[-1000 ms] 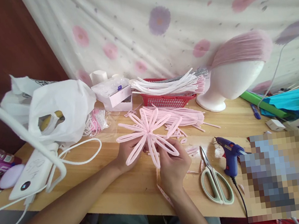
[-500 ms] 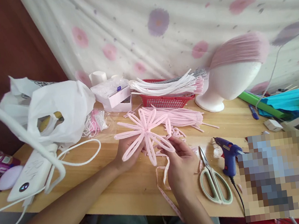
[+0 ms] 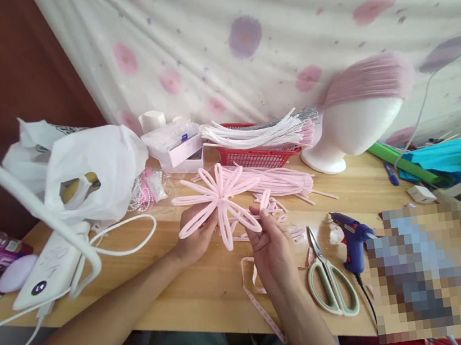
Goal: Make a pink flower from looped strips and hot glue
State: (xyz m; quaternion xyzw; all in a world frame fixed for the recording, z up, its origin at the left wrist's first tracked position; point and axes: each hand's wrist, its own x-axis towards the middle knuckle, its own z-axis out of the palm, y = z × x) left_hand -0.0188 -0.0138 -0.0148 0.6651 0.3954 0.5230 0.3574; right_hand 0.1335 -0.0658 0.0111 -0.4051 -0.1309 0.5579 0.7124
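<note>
A pink flower shape (image 3: 219,201) of several looped fuzzy stems is held up over the table's middle. My left hand (image 3: 198,230) grips it from behind and below; the petals partly hide the fingers. At its right, my right hand (image 3: 273,246) pinches a small pink loop (image 3: 264,199) between thumb and fingertips. Behind the flower lies a bundle of pink stems (image 3: 284,179), with short pink pieces beside it. A pink measuring tape (image 3: 259,310) lies partly under my right hand. Green-handled scissors (image 3: 328,278) rest to the right of that hand.
A blue glue gun (image 3: 352,241) lies right of the scissors. A red basket (image 3: 254,157) of stems and a white foam head (image 3: 366,120) stand behind. White plastic bags (image 3: 96,156), boxes and a power strip (image 3: 50,270) with cables are at the left.
The flower has shifted slightly left and up and turned a little. My right hand has tilted and moved slightly, with the small loop now lower and apart from the petals.
</note>
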